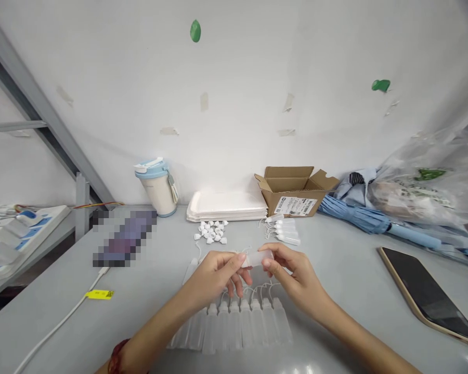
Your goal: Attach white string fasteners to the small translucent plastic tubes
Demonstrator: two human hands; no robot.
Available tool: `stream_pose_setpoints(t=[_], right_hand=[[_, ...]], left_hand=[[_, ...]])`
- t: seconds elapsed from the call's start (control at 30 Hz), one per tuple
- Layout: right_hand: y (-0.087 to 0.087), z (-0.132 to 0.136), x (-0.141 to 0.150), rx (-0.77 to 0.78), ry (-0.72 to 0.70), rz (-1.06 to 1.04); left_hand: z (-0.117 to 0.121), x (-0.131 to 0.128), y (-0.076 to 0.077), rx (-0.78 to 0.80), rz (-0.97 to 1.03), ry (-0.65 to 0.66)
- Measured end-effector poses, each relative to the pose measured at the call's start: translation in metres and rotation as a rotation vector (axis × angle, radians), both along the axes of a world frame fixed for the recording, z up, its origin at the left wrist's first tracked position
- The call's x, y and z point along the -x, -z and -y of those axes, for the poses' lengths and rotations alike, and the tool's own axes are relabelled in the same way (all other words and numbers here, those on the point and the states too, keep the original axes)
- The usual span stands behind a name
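Both hands meet over the grey table on one small clear plastic bottle [260, 257], held sideways. My left hand [214, 275] pinches its left end with thumb and fingertips. My right hand [292, 272] grips the right end. Just below the hands lies a row of several similar clear bottles [234, 324] side by side, thin white tethers at their tops. Farther back sit a heap of small white caps [211, 231] and a few capped bottles [284, 230].
Along the wall stand a blue-lidded cup [158, 187], a stack of white trays [226, 206] and an open cardboard box [294, 191]. A folded blue umbrella [359, 215] and plastic bags lie right. A phone [431, 293] rests at right; a white cable [62, 322] at left.
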State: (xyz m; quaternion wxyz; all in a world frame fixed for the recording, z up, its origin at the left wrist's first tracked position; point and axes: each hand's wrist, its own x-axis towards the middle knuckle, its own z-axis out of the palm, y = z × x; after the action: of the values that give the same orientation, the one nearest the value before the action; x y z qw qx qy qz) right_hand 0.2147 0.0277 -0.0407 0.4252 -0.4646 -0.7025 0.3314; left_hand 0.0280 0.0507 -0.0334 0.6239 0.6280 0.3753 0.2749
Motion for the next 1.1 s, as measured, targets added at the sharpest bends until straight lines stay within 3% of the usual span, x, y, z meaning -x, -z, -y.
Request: stream_pose_setpoints(t=[0.1,0.2,0.37,0.43,0.5,0.67,0.77,0.93,1.0,1.1], right_hand=[[0.0001,0.0011,0.0001,-0.007,-0.006,-0.002],[0.0001,0.0018,-0.0005,0.036,-0.02,-0.005],[0.0022,-0.0004,-0.0018,0.158,-0.034,-0.058],[0.0032,-0.0017,-0.0016,0.192,-0.041,-0.085],[0.0039,-0.0026,-0.0012,0.198,-0.033,-0.097],[0.0041,-0.0024,-0.0014,0.142,-0.002,-0.092],[0.0032,-0.0017,-0.0021,0.057,0.002,-0.032],[0.0023,0.0006,-0.0009,-0.263,0.01,0.118],[0.0031,0.0018,-0.0001,-0.299,0.003,0.141],[0.0042,0.003,0.0005,-0.227,-0.003,0.133]], left_hand=[[0.0015,-0.0003,0.0019,0.006,-0.011,-0.024],[0.0052,-0.0005,0.0032,-0.11,-0.081,-0.074],[0.0094,-0.0004,0.0062,-0.627,-0.315,-0.146],[0.0088,-0.0005,0.0068,-0.732,-0.333,-0.176],[0.0076,-0.0007,0.0062,-0.664,-0.286,-0.179],[0.0069,-0.0005,0.0023,-0.281,-0.165,-0.091],[0.0073,-0.001,0.0016,-0.228,-0.13,-0.1],[0.0052,-0.0012,0.0,-0.077,-0.002,-0.079],[0.005,-0.0009,-0.0003,-0.05,-0.011,-0.073],[0.0073,-0.0011,0.0005,-0.138,-0.082,-0.103]])
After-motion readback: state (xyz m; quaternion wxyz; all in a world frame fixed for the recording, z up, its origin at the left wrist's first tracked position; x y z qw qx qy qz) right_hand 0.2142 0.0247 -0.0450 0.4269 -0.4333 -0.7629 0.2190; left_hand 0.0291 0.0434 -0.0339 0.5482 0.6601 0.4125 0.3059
